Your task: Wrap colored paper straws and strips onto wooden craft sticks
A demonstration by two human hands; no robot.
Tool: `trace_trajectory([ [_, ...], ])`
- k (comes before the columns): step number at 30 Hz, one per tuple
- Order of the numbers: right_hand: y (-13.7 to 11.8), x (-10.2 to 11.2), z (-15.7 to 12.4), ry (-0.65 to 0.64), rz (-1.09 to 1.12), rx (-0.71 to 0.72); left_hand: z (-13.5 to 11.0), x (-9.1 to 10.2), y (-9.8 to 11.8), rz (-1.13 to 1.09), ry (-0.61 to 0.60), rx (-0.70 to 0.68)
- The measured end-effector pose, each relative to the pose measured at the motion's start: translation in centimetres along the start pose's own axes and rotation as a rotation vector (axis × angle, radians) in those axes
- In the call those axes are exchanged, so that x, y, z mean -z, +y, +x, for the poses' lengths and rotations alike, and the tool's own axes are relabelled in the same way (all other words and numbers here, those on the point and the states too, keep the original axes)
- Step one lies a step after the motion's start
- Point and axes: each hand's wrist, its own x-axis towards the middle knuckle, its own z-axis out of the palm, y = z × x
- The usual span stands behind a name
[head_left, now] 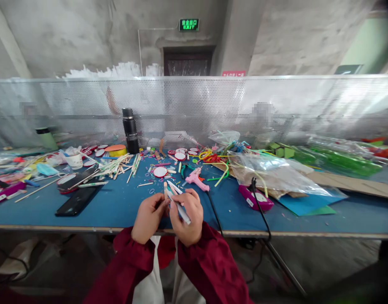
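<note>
My left hand (149, 216) is near the table's front edge, its fingers pinched round a wooden craft stick (165, 189) that points upward. Close beside it, my right hand (188, 216) is closed on a white marker (183, 213), held slanting across the fingers. Another white, pen-like piece shows by the fingertips, but I cannot tell whether it is held. Just beyond my right hand, a pink glue gun (198, 179) rests on the blue table. A round white disc with a red rim (160, 172) lies past my left hand.
A black phone (77, 202) and a pile of thin sticks (119, 166) lie to the left. Behind them stands a black bottle (130, 131). On the right are a purple device (255, 198), black cables and a plastic bag (270, 169). A perforated metal screen (194, 105) closes the back.
</note>
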Motion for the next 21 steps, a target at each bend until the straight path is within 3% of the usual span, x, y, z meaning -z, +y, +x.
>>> trace_trajectory([
  [21, -0.24, 0.5, -0.28, -0.065, -0.028, -0.067, -0.32, -0.16, 0.3, -0.033, -0.003, 0.084],
])
